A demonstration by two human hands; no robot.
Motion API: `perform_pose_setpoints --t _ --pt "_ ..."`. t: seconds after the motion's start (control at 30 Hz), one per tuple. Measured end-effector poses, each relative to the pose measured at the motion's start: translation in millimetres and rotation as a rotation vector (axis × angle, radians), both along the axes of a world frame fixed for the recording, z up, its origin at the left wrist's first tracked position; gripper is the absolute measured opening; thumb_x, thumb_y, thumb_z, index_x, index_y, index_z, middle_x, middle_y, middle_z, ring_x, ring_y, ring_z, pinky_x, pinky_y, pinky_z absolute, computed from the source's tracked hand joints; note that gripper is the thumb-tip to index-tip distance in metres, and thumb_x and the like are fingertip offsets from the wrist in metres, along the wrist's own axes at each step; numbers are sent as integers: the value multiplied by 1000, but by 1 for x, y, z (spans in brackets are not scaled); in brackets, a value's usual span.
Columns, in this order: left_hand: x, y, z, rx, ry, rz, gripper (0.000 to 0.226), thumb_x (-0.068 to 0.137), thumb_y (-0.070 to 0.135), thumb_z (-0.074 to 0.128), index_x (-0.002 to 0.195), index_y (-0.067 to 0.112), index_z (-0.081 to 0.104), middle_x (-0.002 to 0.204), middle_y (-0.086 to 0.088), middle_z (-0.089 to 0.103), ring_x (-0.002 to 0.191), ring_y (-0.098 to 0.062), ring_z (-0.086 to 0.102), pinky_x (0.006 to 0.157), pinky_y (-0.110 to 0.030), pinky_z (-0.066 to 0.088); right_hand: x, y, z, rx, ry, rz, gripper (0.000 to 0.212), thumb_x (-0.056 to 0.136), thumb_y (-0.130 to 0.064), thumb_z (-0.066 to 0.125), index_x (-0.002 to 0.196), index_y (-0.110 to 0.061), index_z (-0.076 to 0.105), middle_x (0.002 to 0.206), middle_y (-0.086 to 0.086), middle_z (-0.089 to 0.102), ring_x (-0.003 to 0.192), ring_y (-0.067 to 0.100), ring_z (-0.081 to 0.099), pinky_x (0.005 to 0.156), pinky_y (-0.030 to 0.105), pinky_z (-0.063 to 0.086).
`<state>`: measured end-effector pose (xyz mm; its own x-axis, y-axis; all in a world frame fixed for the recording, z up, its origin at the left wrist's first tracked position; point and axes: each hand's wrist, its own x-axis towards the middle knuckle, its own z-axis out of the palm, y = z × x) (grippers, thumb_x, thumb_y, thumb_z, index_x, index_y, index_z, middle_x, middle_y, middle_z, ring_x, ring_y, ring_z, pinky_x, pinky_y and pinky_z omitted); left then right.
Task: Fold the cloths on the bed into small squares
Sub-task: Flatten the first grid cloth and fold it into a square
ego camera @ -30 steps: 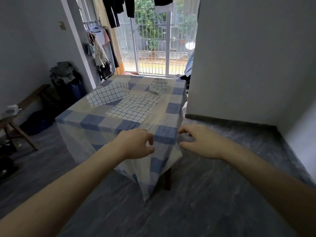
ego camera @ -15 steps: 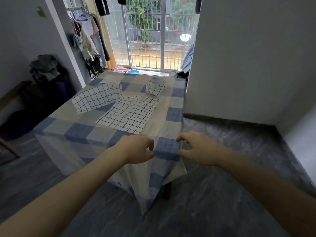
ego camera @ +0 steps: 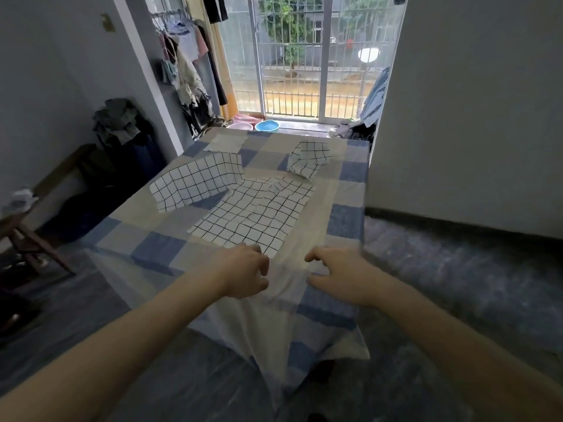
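L hand (ego camera: 243, 271) sits at the near edge of the bed (ego camera: 345, 222), fingers curled, thumb side toward the other hand; it's on or just over the checked bedsheet (ego camera: 152, 248), tips right by the near corner of the big grid cloth (ego camera: 256, 213). Can't tell if it pinches any fabric, contact is hidden behind the knuckles. R hand (ego camera: 336, 277) is just beside it, w/ a strip of pale sheet between them; fingers half-curled, thumb and forefinger apart, hovering at or on the sheet. Can't tell if it grips anything either.

Relative to the bed: the big grid cloth, white w/ black lines, lies spread and wrinkled across the middle, its near corner reaching almost to the L hand. A 2nd grid cloth (ego camera: 195, 185) lies on the bed's left part, far edge touching or overlapping the big one, partly bowed up. A 3rd, smaller grid cloth (ego camera: 309, 159) sits toward the far right corner, bunched or partly folded, apart from the hands. A plain beige piece (ego camera: 225, 143) lies flat at the far left end.

The bedsheet hangs off the near corner toward the floor (ego camera: 457, 284). Beyond the bed's far end: a blue basin (ego camera: 267, 126) and a pink one (ego camera: 240, 126) by the barred window door (ego camera: 304, 56). Left of the bed: a clothes rack (ego camera: 185, 65), a dark clothes pile (ego camera: 118, 120), and a wooden bench (ego camera: 33, 214).
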<state>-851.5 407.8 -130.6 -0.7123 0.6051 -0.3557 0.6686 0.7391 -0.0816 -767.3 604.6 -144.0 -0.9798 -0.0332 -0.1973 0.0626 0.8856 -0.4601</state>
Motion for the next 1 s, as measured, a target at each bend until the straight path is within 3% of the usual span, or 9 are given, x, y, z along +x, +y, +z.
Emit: perform_pose_setpoints --t 0.17,0.37,0.53,0.63,0.83,1.0 --pt "-68 19 3 -48 -20 28 35 92 50 50 120 31 59 134 6 48 122 -17 45 96 -42 46 -66 19 -16 -60 -30 12 45 91 -38 55 134 -25 47 136 -2 47 120 15 46 93 25 34" --pt "-119 36 -6 -117 -48 57 35 93 48 49 122 31 57 136 5 46 124 -18 46 97 -44 46 -131 43 -28 -163 -61 -11 42 91 -38 54 131 -23 50 133 -1 49 104 16 56 92 35 48" --pt "-155 43 -23 -160 -113 62 36 94 46 49 125 29 57 137 2 46 123 -20 47 98 -45 46 -164 44 -51 -156 -124 24 44 90 -38 56 131 -23 49 131 2 52 116 20 51 99 38 44" --pt "-182 44 -31 -118 -103 63 37 94 46 50 125 28 57 140 2 45 124 -20 47 98 -45 46 -186 38 -62 -139 -138 28 46 89 -41 57 131 -23 50 121 3 59 114 21 53 99 40 45" --pt "-244 25 -55 -18 -131 108 52 93 42 56 140 27 41 161 3 4 145 -29 16 114 -50 28 -230 25 -81 -101 -154 -12 48 88 -45 56 132 -26 49 127 1 55 113 20 52 98 37 44" --pt "-306 1 -88 -57 -175 67 60 94 40 55 147 26 30 162 2 -8 148 -30 8 115 -52 23 -269 11 -100 -116 -191 -116 47 90 -40 58 133 -23 48 132 2 52 111 19 54 93 33 47"
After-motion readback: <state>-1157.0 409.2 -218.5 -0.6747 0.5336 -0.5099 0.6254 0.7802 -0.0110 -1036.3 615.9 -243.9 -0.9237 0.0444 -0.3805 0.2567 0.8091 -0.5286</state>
